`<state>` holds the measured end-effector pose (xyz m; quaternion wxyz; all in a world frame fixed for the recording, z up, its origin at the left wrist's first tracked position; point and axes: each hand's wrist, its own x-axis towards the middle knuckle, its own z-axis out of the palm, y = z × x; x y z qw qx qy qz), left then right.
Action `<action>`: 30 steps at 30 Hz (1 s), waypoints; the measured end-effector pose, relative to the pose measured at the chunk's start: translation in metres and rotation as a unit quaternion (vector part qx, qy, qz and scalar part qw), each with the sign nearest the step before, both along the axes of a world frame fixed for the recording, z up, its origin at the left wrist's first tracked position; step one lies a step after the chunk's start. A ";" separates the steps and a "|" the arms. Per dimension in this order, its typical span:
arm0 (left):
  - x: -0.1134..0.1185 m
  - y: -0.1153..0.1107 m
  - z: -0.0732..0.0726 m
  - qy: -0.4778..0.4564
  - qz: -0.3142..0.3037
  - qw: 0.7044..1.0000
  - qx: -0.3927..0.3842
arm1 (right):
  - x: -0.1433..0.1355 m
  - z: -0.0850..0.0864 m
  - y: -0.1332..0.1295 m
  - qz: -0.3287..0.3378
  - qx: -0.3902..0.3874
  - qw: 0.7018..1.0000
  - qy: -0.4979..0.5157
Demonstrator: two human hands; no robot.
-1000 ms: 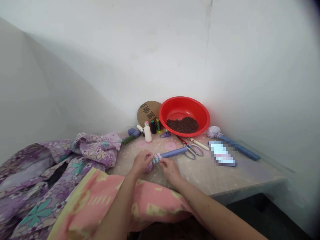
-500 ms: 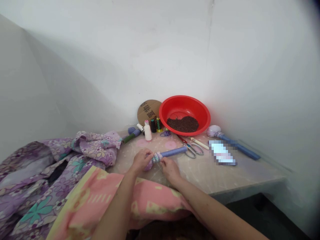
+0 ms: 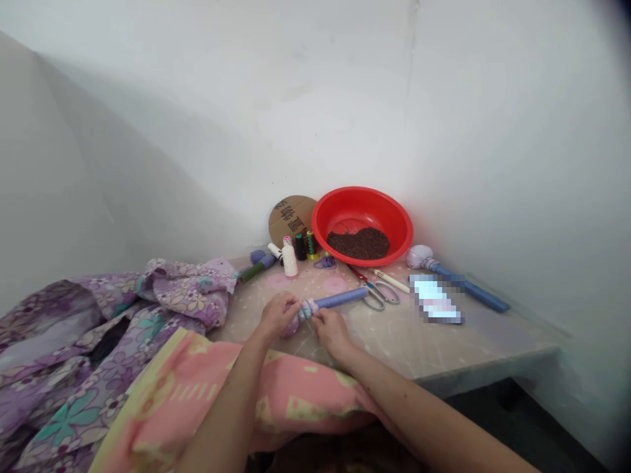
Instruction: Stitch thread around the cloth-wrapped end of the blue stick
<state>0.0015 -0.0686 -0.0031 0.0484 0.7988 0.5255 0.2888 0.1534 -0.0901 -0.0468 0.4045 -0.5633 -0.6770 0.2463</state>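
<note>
A blue rod (image 3: 342,297) with a purple patterned cloth head (image 3: 292,326) lies at the table's middle, its bare end pointing right. My left hand (image 3: 279,314) is closed on the cloth head. Close to the gathered, thread-wound neck (image 3: 307,309), my right hand (image 3: 331,328) is pinched; a thin pale thread seems to run there, but its ends are too fine to follow. Scissors (image 3: 383,294) with grey handles lie just beyond the rod's bare end.
A red basin (image 3: 404,230) with dark grains stands at the back, beside thread spools (image 3: 290,259) and a cardboard disc (image 3: 290,220). Right: a similar blue-handled piece (image 3: 470,292) and a blurred phone (image 3: 436,299). Left: floral cloth (image 3: 148,295); in front, pink cloth (image 3: 315,394).
The view has shifted slightly. My right hand has moved a little left, near the neck; my left hand keeps its hold on the cloth head.
</note>
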 end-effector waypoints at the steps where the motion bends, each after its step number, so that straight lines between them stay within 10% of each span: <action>1: 0.000 0.000 0.000 -0.001 -0.001 1.000 0.002 | 0.000 0.000 0.000 -0.004 -0.003 1.000 0.003; 19: 0.001 -0.004 -0.003 -0.004 -0.007 1.000 0.025 | -0.010 0.021 0.004 -0.050 0.000 0.999 -0.006; 24: 0.001 -0.006 -0.003 -0.016 -0.015 0.999 0.034 | -0.006 0.027 0.009 0.026 -0.054 0.998 0.027; 30: 0.001 -0.007 -0.005 -0.022 -0.021 0.999 0.045 | 0.023 0.049 0.008 -0.004 0.047 0.985 -0.165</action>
